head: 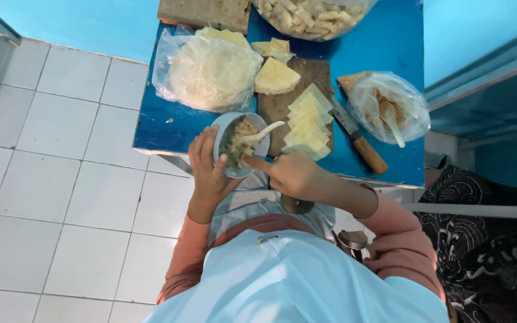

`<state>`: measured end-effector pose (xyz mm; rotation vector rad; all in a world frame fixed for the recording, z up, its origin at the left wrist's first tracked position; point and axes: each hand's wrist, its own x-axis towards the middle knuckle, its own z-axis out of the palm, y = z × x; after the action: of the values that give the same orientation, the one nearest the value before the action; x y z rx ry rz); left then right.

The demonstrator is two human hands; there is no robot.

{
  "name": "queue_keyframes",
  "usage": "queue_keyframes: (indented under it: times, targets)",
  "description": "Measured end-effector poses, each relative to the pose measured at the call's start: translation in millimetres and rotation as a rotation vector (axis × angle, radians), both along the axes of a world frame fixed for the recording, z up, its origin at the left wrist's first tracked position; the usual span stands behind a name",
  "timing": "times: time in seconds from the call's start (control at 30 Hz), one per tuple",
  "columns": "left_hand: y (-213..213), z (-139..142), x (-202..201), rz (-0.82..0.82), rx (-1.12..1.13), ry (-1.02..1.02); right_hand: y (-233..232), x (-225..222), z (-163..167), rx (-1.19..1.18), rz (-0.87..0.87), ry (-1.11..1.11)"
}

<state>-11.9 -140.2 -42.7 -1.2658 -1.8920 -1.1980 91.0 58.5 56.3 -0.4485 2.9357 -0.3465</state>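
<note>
My left hand cups a small light-blue bowl of pale chopped filling, tilted toward me at the near edge of the blue table. A white spoon rests in the bowl. My right hand sits just right of the bowl with its index finger pointing into the filling; it holds nothing. Beyond the right hand, a fanned row of pale yellow wrapper triangles lies on a wooden cutting board.
A clear bag of round wrappers lies at the left of the table. A wooden-handled knife and a bag with a white spoon lie at the right. A bowl of rolled pieces stands at the far edge. White floor tiles lie left.
</note>
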Motion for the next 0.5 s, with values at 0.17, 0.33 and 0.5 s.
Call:
queue_keyframes:
  times: [0.17, 0.33, 0.5]
  targets:
    - [1, -8, 3, 0.011, -0.036, -0.004, 10, 4, -2, -0.074, 0.005, 0.001]
    - [2, -11, 2, 0.020, -0.045, 0.000, 17, 6, 0, -0.207, -0.013, 0.031]
    - [1, -10, 3, 0.017, -0.037, -0.007, 17, 1, 5, -0.271, -0.067, -0.038]
